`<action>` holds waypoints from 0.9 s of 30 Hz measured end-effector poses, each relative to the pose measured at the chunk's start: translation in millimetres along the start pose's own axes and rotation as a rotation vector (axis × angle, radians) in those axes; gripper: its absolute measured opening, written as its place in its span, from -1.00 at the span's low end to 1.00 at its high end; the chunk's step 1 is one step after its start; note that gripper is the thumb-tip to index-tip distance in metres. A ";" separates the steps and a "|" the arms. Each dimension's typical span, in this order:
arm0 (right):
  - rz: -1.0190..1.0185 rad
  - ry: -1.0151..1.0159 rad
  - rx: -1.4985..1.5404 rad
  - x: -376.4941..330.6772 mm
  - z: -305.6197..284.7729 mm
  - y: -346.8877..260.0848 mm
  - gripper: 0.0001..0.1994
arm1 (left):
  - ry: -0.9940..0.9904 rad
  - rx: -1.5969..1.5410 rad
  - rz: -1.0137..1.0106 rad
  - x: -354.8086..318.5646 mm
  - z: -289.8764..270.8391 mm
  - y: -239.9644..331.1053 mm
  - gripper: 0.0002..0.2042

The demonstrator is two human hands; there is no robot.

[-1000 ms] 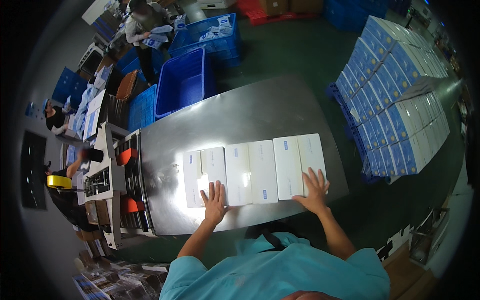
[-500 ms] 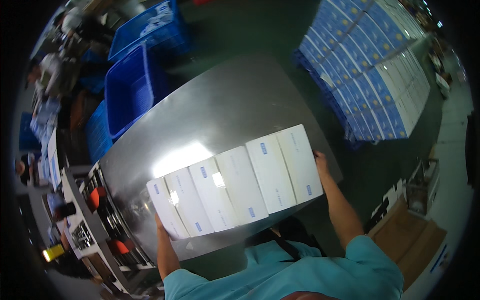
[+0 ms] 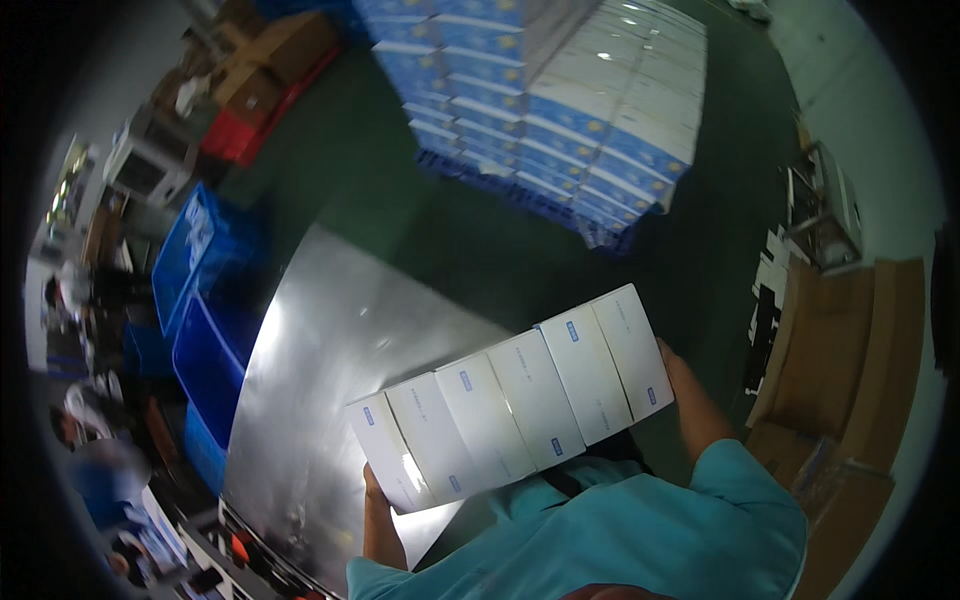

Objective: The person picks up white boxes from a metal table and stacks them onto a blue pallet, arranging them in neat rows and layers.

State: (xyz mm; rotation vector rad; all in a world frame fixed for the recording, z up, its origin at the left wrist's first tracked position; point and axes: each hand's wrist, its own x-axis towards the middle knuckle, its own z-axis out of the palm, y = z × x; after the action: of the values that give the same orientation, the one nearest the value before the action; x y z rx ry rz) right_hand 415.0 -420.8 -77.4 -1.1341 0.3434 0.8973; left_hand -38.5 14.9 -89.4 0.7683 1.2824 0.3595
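Note:
A row of several white boxes (image 3: 520,395) with small blue labels is held together in front of my body, tilted so that its right end is farther away. My left hand (image 3: 373,486) presses against the row's left end, its fingers mostly hidden by the boxes. At the right end my right hand (image 3: 674,366) grips the outermost box, with most of its fingers out of sight. Both hands squeeze the row between them. Below and left of the boxes lies the metal table (image 3: 330,330).
Ahead stands a tall stack of blue and white cartons (image 3: 560,110) on a blue pallet (image 3: 520,190). Blue crates (image 3: 210,345) are beside the table's left edge. Brown cardboard (image 3: 820,370) and a metal frame (image 3: 825,205) stand at the right. Other people (image 3: 95,410) work at far left.
My view has swung to the right, so the table and crates now appear farther left and the carton stack lies ahead. The row of boxes has turned along with me, still in both hands.

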 end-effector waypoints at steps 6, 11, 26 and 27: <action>-0.422 -0.093 0.060 -29.8 -150.1 -103.2 -0.69 | -0.119 0.148 0.010 2.0 219.0 5.4 -0.63; -0.737 -0.125 0.034 -61.3 -251.8 -224.7 -0.69 | -0.237 0.253 0.019 -4.8 407.5 30.6 -0.63; -1.105 -0.111 -0.095 -32.5 -478.6 -514.6 -0.68 | -0.443 0.372 -0.012 41.1 899.8 34.1 -0.64; -1.275 -0.115 -0.107 -25.6 -478.0 -538.3 -0.67 | -0.448 0.373 -0.005 37.2 931.3 34.7 -0.64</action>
State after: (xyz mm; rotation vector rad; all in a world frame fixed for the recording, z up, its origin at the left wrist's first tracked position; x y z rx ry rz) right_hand 901.5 -928.3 80.0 -1.1117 -0.5158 -0.1600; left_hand 859.0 -226.5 -12.2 1.0901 0.9332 -0.0647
